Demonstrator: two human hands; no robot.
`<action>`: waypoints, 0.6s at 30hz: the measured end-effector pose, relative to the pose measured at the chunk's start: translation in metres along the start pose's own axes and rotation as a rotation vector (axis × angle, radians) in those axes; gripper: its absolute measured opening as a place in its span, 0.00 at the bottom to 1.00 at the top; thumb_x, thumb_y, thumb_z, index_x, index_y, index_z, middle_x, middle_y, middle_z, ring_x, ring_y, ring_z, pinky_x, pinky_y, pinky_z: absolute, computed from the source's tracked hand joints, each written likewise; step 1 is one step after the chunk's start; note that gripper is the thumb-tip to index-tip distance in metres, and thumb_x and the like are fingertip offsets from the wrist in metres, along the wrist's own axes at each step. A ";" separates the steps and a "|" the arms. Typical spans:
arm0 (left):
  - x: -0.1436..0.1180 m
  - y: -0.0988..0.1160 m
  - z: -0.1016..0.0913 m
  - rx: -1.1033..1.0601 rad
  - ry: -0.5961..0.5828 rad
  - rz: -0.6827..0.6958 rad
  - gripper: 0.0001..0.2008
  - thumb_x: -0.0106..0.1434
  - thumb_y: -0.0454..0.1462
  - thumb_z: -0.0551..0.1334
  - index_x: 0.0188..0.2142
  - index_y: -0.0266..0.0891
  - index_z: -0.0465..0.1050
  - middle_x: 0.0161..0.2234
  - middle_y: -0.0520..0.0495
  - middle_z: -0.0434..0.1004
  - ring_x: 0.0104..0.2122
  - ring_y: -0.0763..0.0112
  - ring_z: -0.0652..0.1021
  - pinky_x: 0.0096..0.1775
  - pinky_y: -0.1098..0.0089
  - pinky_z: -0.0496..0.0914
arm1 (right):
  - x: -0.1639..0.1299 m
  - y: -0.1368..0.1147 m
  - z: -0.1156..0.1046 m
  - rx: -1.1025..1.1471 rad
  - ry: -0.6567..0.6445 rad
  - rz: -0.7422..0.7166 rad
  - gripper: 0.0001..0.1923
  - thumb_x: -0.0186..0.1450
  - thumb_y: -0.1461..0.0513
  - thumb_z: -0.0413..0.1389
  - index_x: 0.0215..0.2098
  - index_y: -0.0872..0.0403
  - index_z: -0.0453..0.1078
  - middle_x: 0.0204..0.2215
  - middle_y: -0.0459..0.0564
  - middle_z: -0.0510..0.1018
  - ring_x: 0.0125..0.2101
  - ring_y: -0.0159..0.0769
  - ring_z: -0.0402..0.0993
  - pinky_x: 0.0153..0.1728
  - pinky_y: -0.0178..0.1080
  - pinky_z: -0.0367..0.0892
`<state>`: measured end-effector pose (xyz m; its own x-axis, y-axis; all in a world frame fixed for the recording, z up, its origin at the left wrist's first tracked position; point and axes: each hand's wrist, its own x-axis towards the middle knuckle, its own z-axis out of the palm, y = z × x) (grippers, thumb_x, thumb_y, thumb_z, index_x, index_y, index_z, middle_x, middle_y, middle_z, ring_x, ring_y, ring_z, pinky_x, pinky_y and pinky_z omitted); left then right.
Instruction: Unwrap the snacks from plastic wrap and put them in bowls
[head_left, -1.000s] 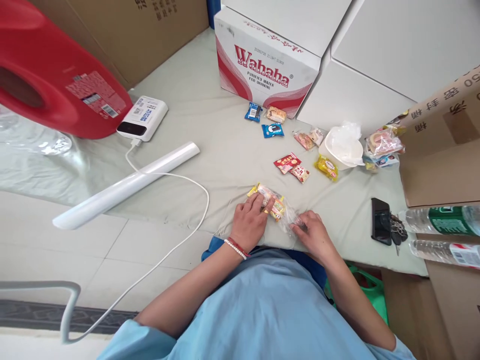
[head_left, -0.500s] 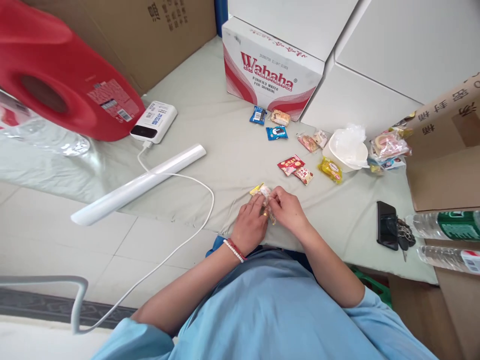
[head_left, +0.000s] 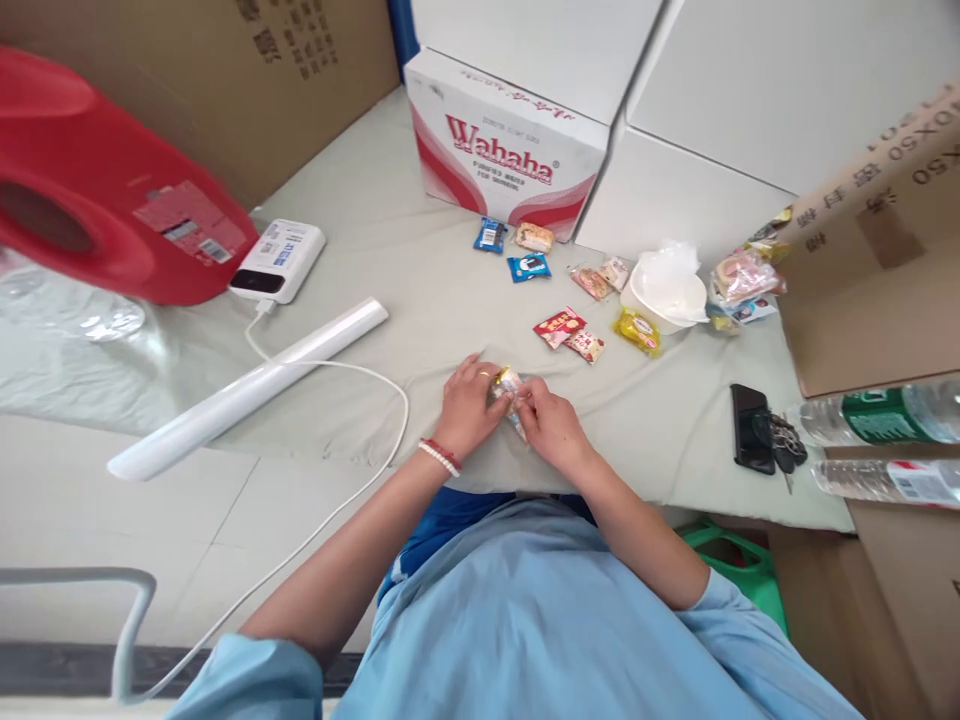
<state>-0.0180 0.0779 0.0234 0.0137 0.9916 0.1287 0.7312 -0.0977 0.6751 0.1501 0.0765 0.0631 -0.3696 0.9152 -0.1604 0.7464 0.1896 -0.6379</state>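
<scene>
Both hands, left hand (head_left: 466, 412) and right hand (head_left: 546, 426), pinch a small, seemingly light, crinkly snack packet (head_left: 508, 385) by its ends.

I see through one camera on the head, looking forward and down, close to the bench (head_left: 420, 290). The Wahaha box (head_left: 502, 165) sits at 12 o'clock.

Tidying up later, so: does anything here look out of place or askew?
Two water bottles lie on their sides at the right edge. Snack packets lie scattered on the cloth. Both hands hold one packet. Nothing spilled.
</scene>
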 end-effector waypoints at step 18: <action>-0.058 0.090 0.031 0.105 -0.147 0.970 0.16 0.70 0.28 0.56 0.53 0.39 0.75 0.51 0.43 0.82 0.58 0.63 0.76 0.59 0.60 0.69 | -0.096 0.070 -0.019 1.364 0.028 0.416 0.27 0.56 0.47 0.72 0.45 0.50 0.69 0.31 0.41 0.76 0.30 0.30 0.73 0.31 0.33 0.69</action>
<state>0.0679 0.0145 0.0546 0.7189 0.4872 0.4959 0.4151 -0.8730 0.2559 0.2480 0.0086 0.0483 -0.2368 0.8279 -0.5084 -0.3178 -0.5605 -0.7648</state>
